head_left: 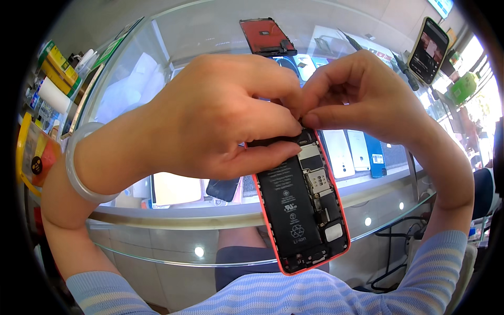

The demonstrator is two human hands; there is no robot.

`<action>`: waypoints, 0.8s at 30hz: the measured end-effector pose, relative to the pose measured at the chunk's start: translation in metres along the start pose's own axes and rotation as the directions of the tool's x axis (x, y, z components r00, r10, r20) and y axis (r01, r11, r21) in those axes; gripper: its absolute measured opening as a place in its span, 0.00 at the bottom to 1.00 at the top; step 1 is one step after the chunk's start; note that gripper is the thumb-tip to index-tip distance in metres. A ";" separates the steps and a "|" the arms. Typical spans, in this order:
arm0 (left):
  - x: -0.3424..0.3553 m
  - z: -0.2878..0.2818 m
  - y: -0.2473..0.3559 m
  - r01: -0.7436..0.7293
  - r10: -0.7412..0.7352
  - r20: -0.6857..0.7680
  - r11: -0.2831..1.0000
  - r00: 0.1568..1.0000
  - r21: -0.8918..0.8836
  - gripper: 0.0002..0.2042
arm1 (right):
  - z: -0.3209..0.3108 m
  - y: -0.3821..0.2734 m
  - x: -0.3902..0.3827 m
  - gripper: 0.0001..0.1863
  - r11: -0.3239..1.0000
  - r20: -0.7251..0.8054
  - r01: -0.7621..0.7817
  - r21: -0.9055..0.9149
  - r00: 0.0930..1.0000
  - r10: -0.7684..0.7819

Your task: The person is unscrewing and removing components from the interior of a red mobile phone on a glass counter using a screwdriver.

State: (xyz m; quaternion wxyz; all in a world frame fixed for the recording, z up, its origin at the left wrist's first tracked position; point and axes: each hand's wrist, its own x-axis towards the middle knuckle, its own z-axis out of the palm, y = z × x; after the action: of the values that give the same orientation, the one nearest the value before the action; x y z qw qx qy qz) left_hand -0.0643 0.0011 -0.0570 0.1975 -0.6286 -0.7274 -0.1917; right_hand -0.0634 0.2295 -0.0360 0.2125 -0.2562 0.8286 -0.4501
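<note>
An opened phone [286,210] with a red frame sits tilted in front of me. Its black battery, metal shields and circuit parts lie bare. My left hand [226,115] is closed around the phone's upper end, thumb and fingers over the top of the inner parts. At the top edge, the fingertips of my right hand [362,100] are pinched together, touching or nearly touching my left fingertips. Whatever lies between the right fingertips is hidden. A detached phone screen panel [266,38], reddish-brown on its back, lies beyond my hands on the glass counter [184,31].
Several phones, among them a white one [338,152], show under the glass. A phone [429,50] with a lit screen stands upright at the far right, near a green bottle [464,88]. On the left are a yellow-green can [58,68] and a yellow-rimmed tub [37,155].
</note>
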 end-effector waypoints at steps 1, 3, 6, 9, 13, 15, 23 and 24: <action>0.000 0.000 0.000 -0.003 0.003 -0.005 1.000 1.000 -0.002 0.08 | 0.000 0.001 0.000 0.07 1.000 0.003 0.010 0.011 1.000 -0.010; 0.000 0.000 0.000 -0.015 0.014 -0.013 1.000 1.000 -0.008 0.08 | 0.000 0.003 0.000 0.07 0.999 0.007 0.034 0.022 0.999 -0.034; 0.000 0.000 -0.001 -0.019 0.019 -0.021 1.000 1.000 -0.002 0.09 | 0.001 0.003 0.000 0.07 0.998 0.007 0.053 0.024 0.999 -0.054; -0.001 0.000 0.000 -0.015 0.015 -0.030 1.000 0.999 0.004 0.09 | 0.002 0.004 0.000 0.06 0.998 0.007 0.060 0.029 0.998 -0.060; -0.001 0.000 0.000 -0.013 0.013 -0.049 1.000 0.999 0.002 0.10 | 0.002 0.005 0.001 0.06 0.997 -0.003 0.076 0.016 0.997 -0.076; 0.000 0.000 0.000 -0.007 0.007 -0.051 1.000 0.999 -0.004 0.10 | 0.001 0.006 0.000 0.06 0.996 -0.003 0.081 0.024 0.997 -0.081; 0.000 -0.001 0.000 -0.037 0.038 -0.030 0.999 0.999 0.024 0.10 | 0.003 0.004 -0.001 0.06 0.998 -0.013 0.064 0.004 0.998 -0.064; 0.000 -0.001 0.000 -0.045 0.045 -0.028 0.999 0.999 0.031 0.10 | 0.003 0.003 -0.001 0.06 0.998 -0.017 0.056 -0.001 0.998 -0.056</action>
State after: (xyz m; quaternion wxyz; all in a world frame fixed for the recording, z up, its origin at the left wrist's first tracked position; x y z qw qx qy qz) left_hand -0.0639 0.0007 -0.0565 0.2215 -0.6390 -0.7130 -0.1852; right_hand -0.0615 0.2292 -0.0400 0.1929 -0.2756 0.8231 -0.4576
